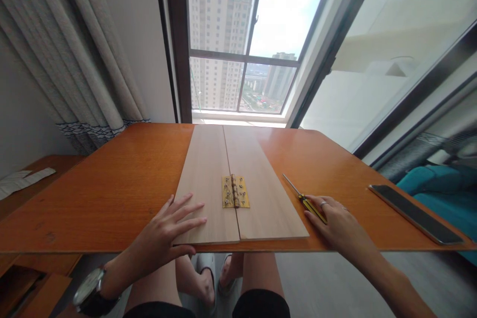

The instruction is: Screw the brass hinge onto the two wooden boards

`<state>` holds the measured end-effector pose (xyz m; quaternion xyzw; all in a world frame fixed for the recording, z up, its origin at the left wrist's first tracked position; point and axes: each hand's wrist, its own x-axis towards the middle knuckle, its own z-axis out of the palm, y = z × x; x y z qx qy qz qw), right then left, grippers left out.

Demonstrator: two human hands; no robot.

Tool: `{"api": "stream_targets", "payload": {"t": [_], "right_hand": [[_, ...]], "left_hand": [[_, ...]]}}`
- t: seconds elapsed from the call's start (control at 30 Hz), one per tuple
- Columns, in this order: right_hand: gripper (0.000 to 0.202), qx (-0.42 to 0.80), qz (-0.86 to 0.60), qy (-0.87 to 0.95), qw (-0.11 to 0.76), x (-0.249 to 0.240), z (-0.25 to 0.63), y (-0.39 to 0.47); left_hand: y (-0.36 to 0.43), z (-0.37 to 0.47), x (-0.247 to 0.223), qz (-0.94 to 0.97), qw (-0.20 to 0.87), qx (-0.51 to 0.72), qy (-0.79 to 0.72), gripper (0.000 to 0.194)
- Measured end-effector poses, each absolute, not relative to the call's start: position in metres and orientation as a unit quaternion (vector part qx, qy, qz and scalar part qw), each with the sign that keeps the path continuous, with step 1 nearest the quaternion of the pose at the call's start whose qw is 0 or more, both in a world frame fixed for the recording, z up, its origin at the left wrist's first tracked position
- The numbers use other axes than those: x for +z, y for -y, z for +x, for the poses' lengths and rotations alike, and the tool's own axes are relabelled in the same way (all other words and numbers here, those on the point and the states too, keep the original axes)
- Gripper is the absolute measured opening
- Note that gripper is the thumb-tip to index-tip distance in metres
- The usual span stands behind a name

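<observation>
Two pale wooden boards, a left board (203,164) and a right board (261,184), lie side by side with a thin gap between them. A brass hinge (236,192) spans that gap, with several screws in its two leaves. My left hand (175,226) rests on the near left corner of the left board, fingers spread, holding nothing. Right of the boards, my right hand (331,216) has its fingers around the yellow and black handle of a screwdriver (307,204). The screwdriver lies on the table, its metal shaft directed away toward the boards' right edge.
The orange-brown wooden table (149,174) carries the boards. A dark phone-like slab (413,212) lies near its right edge. Beyond the table stand a window and, at left, a grey curtain (85,49). Teal fabric (428,194) shows at far right.
</observation>
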<state>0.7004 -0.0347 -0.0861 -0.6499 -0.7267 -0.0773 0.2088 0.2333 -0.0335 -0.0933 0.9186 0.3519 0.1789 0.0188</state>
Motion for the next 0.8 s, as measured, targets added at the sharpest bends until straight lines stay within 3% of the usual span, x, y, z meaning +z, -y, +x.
{"api": "stream_targets", "payload": {"t": [0.13,0.27,0.4,0.5,0.57,0.63,0.73,0.8], "right_hand": [[0.039,0.002,-0.689,0.686,0.235,-0.067,0.693,0.027],[0.039,0.043,-0.677,0.664,0.314,-0.035,0.646,0.02],[0.034,-0.051,-0.598,0.702,0.384,-0.019,0.581,0.013],[0.033,-0.102,-0.521,0.757,0.381,-0.024,0.534,0.009],[0.042,-0.115,-0.443,0.819,0.347,-0.032,0.504,0.008],[0.037,-0.128,-0.389,0.86,0.305,-0.039,0.477,0.009],[0.041,-0.108,-0.339,0.894,0.271,-0.04,0.454,0.014],[0.05,-0.058,-0.314,0.914,0.249,-0.035,0.458,0.016]], "left_hand": [[0.039,0.245,-0.07,0.906,0.064,0.208,-0.364,0.039],[0.036,0.272,-0.045,0.818,0.182,0.342,-0.426,0.044],[0.013,0.307,-0.032,0.705,0.372,0.382,-0.468,0.055],[-0.009,0.327,-0.033,0.579,0.589,0.395,-0.402,0.068],[-0.02,0.333,-0.037,0.476,0.695,0.407,-0.353,0.066],[-0.025,0.331,-0.041,0.408,0.714,0.457,-0.337,0.051],[-0.032,0.309,-0.046,0.392,0.628,0.522,-0.423,0.027],[-0.039,0.281,-0.049,0.459,0.54,0.462,-0.532,0.031]]}}
